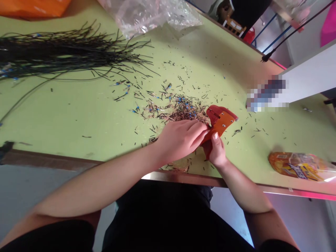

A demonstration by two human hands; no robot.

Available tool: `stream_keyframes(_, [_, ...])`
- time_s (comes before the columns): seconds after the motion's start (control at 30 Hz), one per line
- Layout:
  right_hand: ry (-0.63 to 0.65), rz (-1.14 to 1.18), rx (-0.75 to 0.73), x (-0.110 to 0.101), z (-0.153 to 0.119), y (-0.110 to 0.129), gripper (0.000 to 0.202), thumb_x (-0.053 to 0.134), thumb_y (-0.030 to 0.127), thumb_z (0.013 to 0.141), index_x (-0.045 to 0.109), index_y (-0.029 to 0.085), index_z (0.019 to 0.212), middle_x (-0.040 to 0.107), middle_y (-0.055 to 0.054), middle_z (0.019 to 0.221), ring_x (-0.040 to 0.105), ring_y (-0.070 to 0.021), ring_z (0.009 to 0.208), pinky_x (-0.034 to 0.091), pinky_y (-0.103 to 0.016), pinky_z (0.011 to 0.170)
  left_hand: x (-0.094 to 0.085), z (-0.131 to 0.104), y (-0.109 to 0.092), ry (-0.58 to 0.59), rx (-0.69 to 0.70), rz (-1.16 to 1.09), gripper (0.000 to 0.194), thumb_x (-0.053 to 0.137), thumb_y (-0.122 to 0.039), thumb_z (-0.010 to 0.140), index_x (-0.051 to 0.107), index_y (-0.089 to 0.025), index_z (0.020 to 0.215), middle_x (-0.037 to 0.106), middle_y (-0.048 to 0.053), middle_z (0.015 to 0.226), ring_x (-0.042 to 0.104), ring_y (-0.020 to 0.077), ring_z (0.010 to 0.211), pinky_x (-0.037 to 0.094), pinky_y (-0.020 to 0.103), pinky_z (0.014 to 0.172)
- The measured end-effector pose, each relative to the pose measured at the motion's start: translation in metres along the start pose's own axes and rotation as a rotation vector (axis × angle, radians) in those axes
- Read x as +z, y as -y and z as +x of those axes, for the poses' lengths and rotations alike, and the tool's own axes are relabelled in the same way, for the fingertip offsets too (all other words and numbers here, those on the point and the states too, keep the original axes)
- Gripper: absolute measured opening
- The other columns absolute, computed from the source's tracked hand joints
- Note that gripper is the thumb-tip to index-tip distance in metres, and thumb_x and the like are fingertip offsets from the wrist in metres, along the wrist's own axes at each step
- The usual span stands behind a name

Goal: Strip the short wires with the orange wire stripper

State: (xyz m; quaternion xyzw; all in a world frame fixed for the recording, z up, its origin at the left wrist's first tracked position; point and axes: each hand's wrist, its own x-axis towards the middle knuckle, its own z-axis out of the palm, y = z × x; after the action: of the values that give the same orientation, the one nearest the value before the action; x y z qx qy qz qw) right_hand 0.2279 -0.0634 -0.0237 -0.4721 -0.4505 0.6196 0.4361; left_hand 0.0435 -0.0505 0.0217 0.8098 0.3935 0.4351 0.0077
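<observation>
Fingers of the right hand are clamped on the tool, at that hand's 12 o'clock; whether the left hand grips anything I cannot tell; being so near, it risks a pinch, and clippings at its 12 o'clock might jam the tool

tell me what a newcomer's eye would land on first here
Probably the red-and-orange hand tool, gripped in the right hand near the front of the green table, with the left hand close against its side. Just beyond the left hand, a scattered heap of black, blue and coppery clippings stands out. The thick bundle of black wires fanning across the table's far left would likely come next.
</observation>
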Motion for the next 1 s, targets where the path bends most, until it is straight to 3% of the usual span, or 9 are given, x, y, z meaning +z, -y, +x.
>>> stream_keyframes(0.17, [0.043, -0.046, -0.027, 0.001, 0.000, 0.000, 0.056, 0.058, 0.083, 0.089, 0.062, 0.029, 0.078, 0.059, -0.005, 0.063, 0.070, -0.0299, 0.077, 0.062, -0.045, 0.059, -0.002, 0.000, 0.000, 0.017, -0.010, -0.022, 0.016, 0.051, -0.022, 0.107, 0.061, -0.021, 0.094, 0.074, -0.001, 0.075, 0.070, 0.0130, 0.066, 0.045, 0.028, 0.057])
stream_keyframes(0.33, [0.042, -0.079, -0.047, 0.005, 0.002, 0.000, 0.064, 0.054, 0.084, 0.091, 0.053, 0.028, 0.061, 0.043, 0.001, 0.049, 0.054, -0.0206, 0.052, 0.050, -0.036, 0.048, -0.001, -0.001, 0.000, 0.036, -0.046, -0.049, 0.016, 0.051, -0.022, 0.107, 0.062, -0.021, 0.095, 0.075, 0.000, 0.078, 0.071, 0.0132, 0.069, 0.046, 0.028, 0.059])
stream_keyframes(0.5, [0.149, 0.100, -0.001, 0.005, 0.008, 0.022, 0.063, 0.056, 0.089, 0.085, 0.062, 0.027, 0.073, 0.050, 0.000, 0.058, 0.060, -0.0220, 0.061, 0.057, -0.038, 0.056, -0.005, 0.002, 0.005, 0.053, -0.175, -0.180, 0.015, 0.052, -0.023, 0.106, 0.063, -0.021, 0.096, 0.074, 0.001, 0.080, 0.068, 0.0137, 0.070, 0.047, 0.028, 0.062])
stream_keyframes(0.63, [0.257, 0.203, 0.073, -0.003, 0.009, 0.038, 0.062, 0.058, 0.086, 0.086, 0.066, 0.025, 0.082, 0.057, -0.001, 0.066, 0.060, -0.0195, 0.061, 0.060, -0.039, 0.064, -0.012, 0.006, 0.014, 0.069, -0.312, -0.330, 0.023, 0.041, -0.019, 0.108, 0.064, -0.020, 0.109, 0.073, 0.003, 0.084, 0.066, 0.0135, 0.070, 0.049, 0.028, 0.064])
stream_keyframes(0.77, [0.399, 0.206, 0.171, -0.011, 0.007, 0.036, 0.070, 0.055, 0.088, 0.086, 0.070, 0.020, 0.088, 0.064, -0.003, 0.070, 0.065, -0.0191, 0.063, 0.061, -0.037, 0.066, -0.010, 0.004, 0.021, 0.104, -0.384, -0.378, 0.021, 0.042, -0.028, 0.109, 0.058, -0.020, 0.121, 0.072, 0.001, 0.081, 0.067, 0.0140, 0.067, 0.049, 0.028, 0.062])
stream_keyframes(1.0, [0.562, 0.268, 0.314, -0.013, 0.002, 0.034, 0.075, 0.061, 0.089, 0.082, 0.071, 0.017, 0.099, 0.071, -0.006, 0.081, 0.075, -0.0221, 0.076, 0.063, -0.035, 0.073, -0.003, 0.001, 0.029, 0.060, -0.376, -0.263, 0.015, 0.051, -0.029, 0.106, 0.062, -0.020, 0.109, 0.077, 0.004, 0.091, 0.070, 0.0146, 0.072, 0.051, 0.027, 0.064])
